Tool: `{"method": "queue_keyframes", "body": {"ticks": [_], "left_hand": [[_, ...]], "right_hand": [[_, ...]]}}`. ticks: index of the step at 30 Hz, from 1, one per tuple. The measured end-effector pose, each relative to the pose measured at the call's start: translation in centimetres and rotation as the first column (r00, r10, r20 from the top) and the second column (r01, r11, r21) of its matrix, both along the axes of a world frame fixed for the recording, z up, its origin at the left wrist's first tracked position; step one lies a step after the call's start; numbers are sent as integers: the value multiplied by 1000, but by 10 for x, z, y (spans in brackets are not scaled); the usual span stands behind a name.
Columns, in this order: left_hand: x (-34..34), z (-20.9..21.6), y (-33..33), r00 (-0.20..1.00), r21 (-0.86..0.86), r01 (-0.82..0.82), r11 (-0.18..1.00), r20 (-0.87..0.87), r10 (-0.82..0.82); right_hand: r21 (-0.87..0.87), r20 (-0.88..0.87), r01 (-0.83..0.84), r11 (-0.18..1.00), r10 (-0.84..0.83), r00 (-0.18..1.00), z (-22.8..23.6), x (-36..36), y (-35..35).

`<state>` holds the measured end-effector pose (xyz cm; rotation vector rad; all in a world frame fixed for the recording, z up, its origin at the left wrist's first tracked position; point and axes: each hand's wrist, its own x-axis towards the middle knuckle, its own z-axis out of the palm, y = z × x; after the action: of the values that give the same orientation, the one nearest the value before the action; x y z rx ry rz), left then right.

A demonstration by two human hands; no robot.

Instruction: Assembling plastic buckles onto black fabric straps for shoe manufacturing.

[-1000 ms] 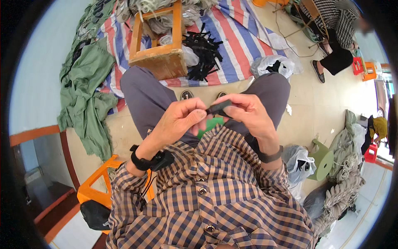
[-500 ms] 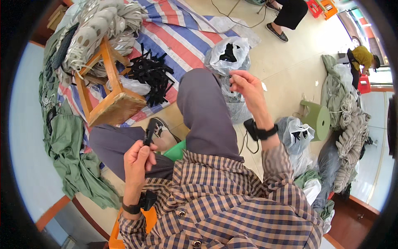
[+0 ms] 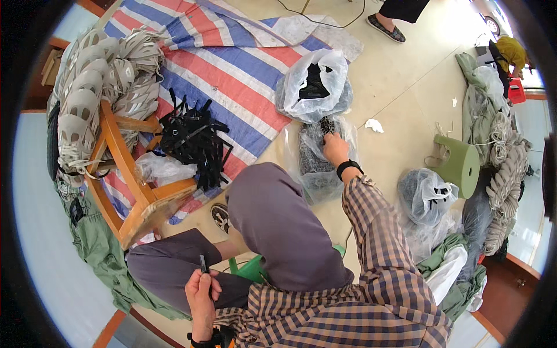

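My left hand (image 3: 200, 296), low over my left thigh, is closed round a short black strap (image 3: 203, 264) whose end sticks up past the thumb. My right hand (image 3: 335, 149) reaches far forward, its fingertips down at the open clear plastic bag (image 3: 331, 188) of small black parts (image 3: 316, 153). Those fingertips are hidden among the parts, so I cannot make out a grip. Just beyond stands a white plastic bag (image 3: 290, 104) with black pieces inside. To the left, a tangled heap of black straps (image 3: 194, 136) lies on the striped sheet.
A wooden stool (image 3: 130, 168) lies tipped over beside bundled grey-beige pieces (image 3: 81, 110). On the right are a green plastic stool (image 3: 458, 165), another plastic bag (image 3: 426, 200) and piled cloth (image 3: 452, 264). Another person's foot (image 3: 386, 29) is at the far side, with a cord (image 3: 325, 24) nearby.
My right hand has gone from raised in the air down and forward into the bag of small black parts. My left hand has lowered, still holding the black strap. My view has shifted.
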<state>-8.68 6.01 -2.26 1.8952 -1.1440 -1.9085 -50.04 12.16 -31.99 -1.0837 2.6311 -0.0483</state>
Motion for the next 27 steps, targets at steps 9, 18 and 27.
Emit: {"method": "queue_keyframes", "body": {"ticks": [9, 18, 27], "left_hand": [[-8, -10, -6, 1000, 52, 25, 998, -12, -24], [5, -5, 2, 998, 11, 49, 999, -43, -48], [5, -6, 10, 999, 32, 24, 999, -40, -23]], "right_hand": [[6, 127, -85, 996, 84, 988, -11, -24, 10], [-249, 142, -98, 963, 137, 980, 15, -13, 9], [-202, 181, -156, 967, 194, 964, 8, -9, 16]]}}
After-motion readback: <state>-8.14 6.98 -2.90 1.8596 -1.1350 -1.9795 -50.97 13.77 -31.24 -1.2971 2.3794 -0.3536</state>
